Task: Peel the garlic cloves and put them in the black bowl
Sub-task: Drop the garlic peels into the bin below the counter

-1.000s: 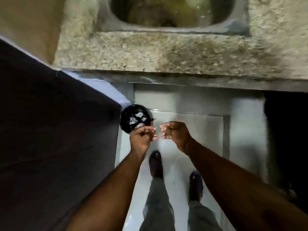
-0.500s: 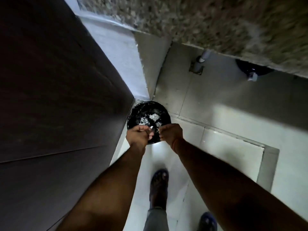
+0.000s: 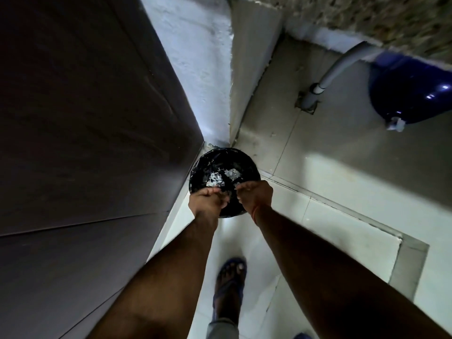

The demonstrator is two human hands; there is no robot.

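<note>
A round black bag-lined bin (image 3: 248,165) stands on the floor in the corner, with pale garlic peels (image 3: 217,179) lying inside it. Both of my hands hang over its near rim. My left hand (image 3: 205,201) has its fingers curled, with pale scraps of peel at the fingertips. My right hand (image 3: 256,194) is a little to the right, knuckles up and fingers curled downward; what it holds is hidden. No garlic clove and no black bowl can be made out.
A dark panel (image 3: 85,118) rises close on the left. The speckled stone counter edge (image 3: 391,18) is at the top right, with a grey pipe (image 3: 330,77) and a blue container (image 3: 411,89) under it. My sandalled foot (image 3: 230,285) stands on the pale tiled floor.
The view has swung down from the counter and sink to the floor. Both hands have moved from in front of the bin to over its rim, and they have drawn slightly apart.
</note>
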